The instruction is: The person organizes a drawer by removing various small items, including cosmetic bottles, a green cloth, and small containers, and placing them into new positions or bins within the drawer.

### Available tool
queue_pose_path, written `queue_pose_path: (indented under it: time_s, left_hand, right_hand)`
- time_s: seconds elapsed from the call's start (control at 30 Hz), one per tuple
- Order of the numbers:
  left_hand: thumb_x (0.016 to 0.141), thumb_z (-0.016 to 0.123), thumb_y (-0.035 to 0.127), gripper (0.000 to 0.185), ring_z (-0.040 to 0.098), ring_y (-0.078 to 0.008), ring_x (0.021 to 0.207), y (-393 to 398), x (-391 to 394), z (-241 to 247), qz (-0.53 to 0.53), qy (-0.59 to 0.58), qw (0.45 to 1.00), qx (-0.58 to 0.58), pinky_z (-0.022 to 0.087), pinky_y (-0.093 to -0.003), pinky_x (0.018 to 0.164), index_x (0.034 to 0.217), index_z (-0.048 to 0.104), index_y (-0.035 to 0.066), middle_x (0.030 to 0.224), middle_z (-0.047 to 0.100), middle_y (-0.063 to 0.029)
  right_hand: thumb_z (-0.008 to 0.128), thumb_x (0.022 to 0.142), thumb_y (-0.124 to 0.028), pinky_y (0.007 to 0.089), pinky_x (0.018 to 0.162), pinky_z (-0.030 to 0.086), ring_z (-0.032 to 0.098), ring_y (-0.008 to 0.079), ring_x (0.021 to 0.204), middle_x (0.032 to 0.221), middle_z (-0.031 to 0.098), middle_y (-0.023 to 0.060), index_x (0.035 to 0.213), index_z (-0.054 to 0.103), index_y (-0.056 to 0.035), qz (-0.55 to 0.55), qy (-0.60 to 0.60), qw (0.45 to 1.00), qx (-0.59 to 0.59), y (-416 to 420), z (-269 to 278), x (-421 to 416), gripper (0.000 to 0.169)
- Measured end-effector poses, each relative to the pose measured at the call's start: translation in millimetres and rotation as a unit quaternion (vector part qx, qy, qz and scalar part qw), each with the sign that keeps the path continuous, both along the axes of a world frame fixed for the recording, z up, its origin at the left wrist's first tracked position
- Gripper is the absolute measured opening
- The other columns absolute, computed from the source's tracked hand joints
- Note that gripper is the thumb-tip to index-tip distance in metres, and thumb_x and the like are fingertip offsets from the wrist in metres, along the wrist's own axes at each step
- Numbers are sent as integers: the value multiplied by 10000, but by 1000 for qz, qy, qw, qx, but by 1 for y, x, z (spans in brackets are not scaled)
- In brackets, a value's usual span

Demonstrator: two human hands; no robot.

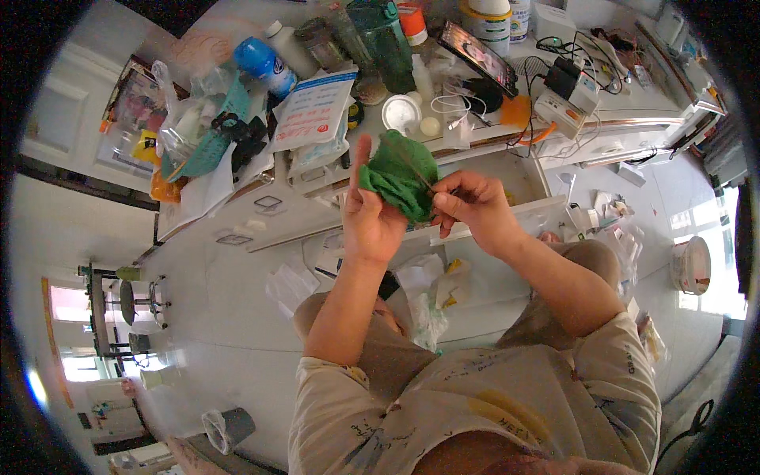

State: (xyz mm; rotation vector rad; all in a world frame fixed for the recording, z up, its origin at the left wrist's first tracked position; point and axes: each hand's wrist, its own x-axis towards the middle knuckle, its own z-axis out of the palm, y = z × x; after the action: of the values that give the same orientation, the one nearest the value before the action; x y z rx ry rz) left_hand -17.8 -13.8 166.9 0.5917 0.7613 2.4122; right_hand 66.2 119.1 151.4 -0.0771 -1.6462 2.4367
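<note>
Crumpled green cloth (401,172) lies across the palm and fingers of my left hand (374,228), one finger of which points straight up. My right hand (475,202) is at the cloth's right edge. Between its thumb and fingertips it pinches a thin dark strip or stick (420,172) that runs over the cloth; its exact kind is unclear. Both hands are raised above an open drawer (522,178) of the white cabinet. Just beyond the cloth, a round white container (402,113) and a small cream disc (430,126) rest on the cabinet top.
A blue spray can (264,66), a printed packet (314,110) and a teal basket (208,136) crowd the top's left side. A phone (480,56) leans at the back, near a power strip (561,113) with cables. Plastic bags (430,317) lie below; a waste bin (228,430) stands behind.
</note>
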Motion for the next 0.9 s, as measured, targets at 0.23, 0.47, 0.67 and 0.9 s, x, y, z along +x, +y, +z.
queue_pose_path:
  time_s: [0.23,0.47,0.67,0.9]
  left_hand:
    - [699,698,304,786,471,-232,1094,3,1,-6,-5,31,999,-24,413,-385,907,1323,272,89,1218,460,-67]
    - [732,689,214,626,550,-226,968,-1,2,-1,15,24,997,-73,461,-368,839,1253,380,55,1063,558,-88]
    - [767,642,177,440,572,-245,915,7,6,-13,28,73,983,-164,480,-353,790,1141,457,36,1044,573,-155]
    - [770,634,70,354,550,-140,831,5,4,-19,134,3,967,-217,469,-273,731,1090,492,22,949,571,-64]
  right_hand:
    - [584,810,-101,277,458,470,519,136,510,672,554,80,797,547,5,97,-61,985,-127,-6,-7,2,113]
    - [613,775,-95,281,417,448,512,150,476,635,549,72,753,546,-12,171,-132,946,-242,-11,-12,4,109]
    - [620,752,-63,274,384,429,515,156,460,619,563,81,734,565,14,41,-51,986,-153,-12,-11,-6,97]
    - [616,772,-111,298,407,447,539,158,487,644,579,68,757,582,23,62,-174,981,54,-7,-2,-15,140]
